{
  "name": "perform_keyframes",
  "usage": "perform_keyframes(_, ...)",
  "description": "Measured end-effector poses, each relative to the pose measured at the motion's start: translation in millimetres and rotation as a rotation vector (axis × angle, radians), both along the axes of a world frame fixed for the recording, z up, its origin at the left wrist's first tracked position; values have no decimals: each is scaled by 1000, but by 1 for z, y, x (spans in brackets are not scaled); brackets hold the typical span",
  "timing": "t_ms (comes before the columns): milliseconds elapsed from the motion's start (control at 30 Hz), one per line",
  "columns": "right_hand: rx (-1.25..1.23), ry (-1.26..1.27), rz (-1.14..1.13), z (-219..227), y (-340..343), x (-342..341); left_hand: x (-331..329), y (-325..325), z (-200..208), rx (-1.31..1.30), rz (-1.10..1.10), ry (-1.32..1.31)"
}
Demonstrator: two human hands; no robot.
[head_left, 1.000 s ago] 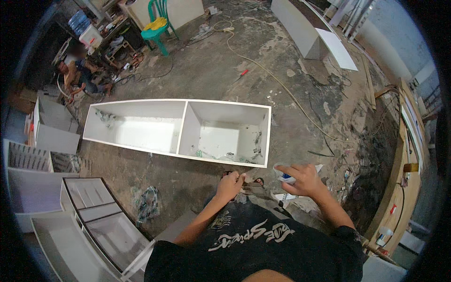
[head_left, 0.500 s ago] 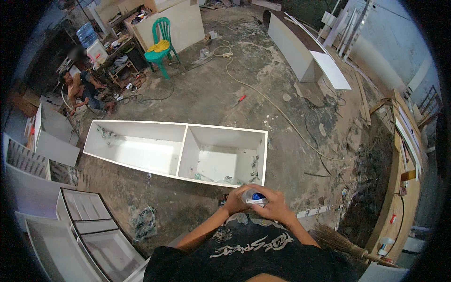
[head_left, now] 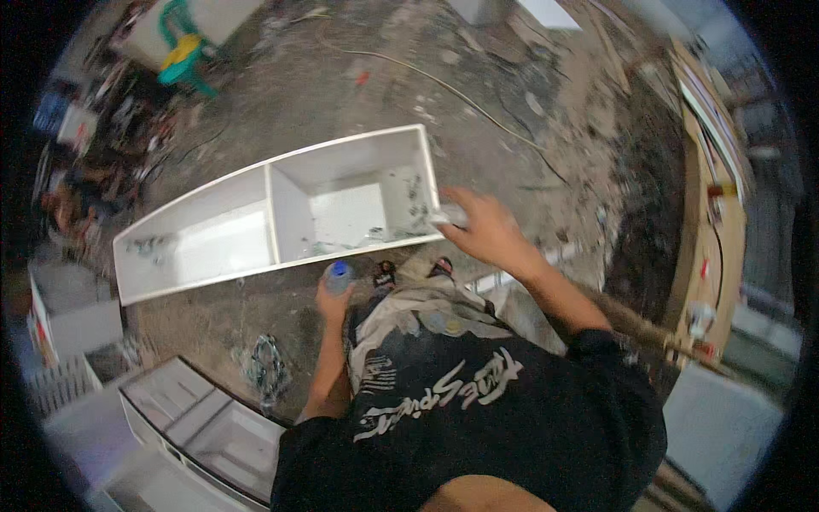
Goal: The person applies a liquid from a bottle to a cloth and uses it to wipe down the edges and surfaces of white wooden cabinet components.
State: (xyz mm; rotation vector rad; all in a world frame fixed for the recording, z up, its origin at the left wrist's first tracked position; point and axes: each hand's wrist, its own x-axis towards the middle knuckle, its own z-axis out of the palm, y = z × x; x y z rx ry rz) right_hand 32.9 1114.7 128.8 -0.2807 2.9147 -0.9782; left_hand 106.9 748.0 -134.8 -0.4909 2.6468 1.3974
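In my left hand is a clear plastic bottle with a blue top, held upright beside the near long edge of a white cabinet carcass. My right hand is closed around a whitish wad, which looks like cloth or paper but is blurred. It presses at the cabinet's right end panel, close to the near corner. The cabinet lies on its back, open side up, with one divider making two compartments. Dark and greenish smudges or scraps mark the inside near both ends.
A crumpled clear plastic sheet lies on the floor to the left. White cabinet parts stand at the lower left. A yellow cable crosses the floor beyond. A wooden bench runs along the right; a person sits far left.
My hands have come apart: the left moved left with the bottle, the right up to the cabinet's right end with the wad. The view has shifted and turned, so the cabinet appears tilted.
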Motion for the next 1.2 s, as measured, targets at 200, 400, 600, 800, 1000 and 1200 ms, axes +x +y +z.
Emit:
perform_keyframes(200, 256, 192, 80, 72, -18, -42, 75, -44, -53, -304, 20, -75)
perform_keyframes(400, 368, 225, 180, 78, -28, -50, 126, -62, -64, -190, 73, -114)
perform_keyframes(600, 391, 249, 256, 76, -37, -60, 115, -54, -76, -147, 73, -76)
perform_keyframes(800, 393, 292, 307, 83, -45, -62, 87, -49, -76, -77, 62, -9)
perform_keyframes(1000, 165, 126, 233, 55, -13, -57, 84, -34, -95, -253, -195, -103)
perform_keyframes(1200, 154, -393, -43, -116, -2, -39, 97, -64, -145, -278, -99, 25)
